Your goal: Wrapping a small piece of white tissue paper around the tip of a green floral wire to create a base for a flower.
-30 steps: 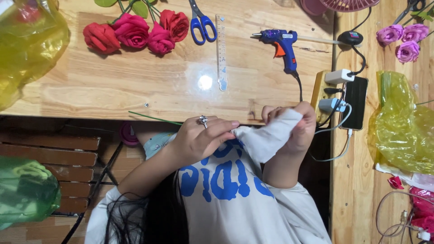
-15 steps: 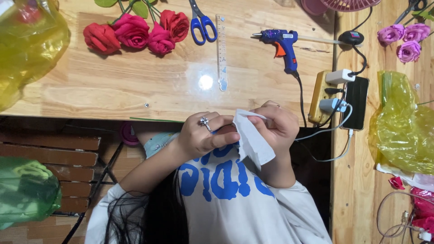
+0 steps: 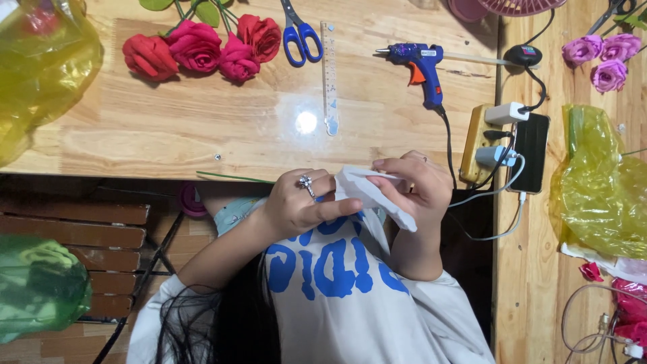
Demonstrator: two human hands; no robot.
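White folded sheet (image 3: 375, 195), centre of frame just below the table (image 3: 202, 128) edge: pinched between left hand (image 3: 296, 205) and right hand (image 3: 414, 189), both closed on it, held off the surface for folding; roses (image 3: 202, 47), scissors (image 3: 300, 34), glue gun (image 3: 418, 64) set aside along the top.

Both hands meet at the chest, left hand (image 3: 300, 202) and right hand (image 3: 414, 185) with fingers curled.
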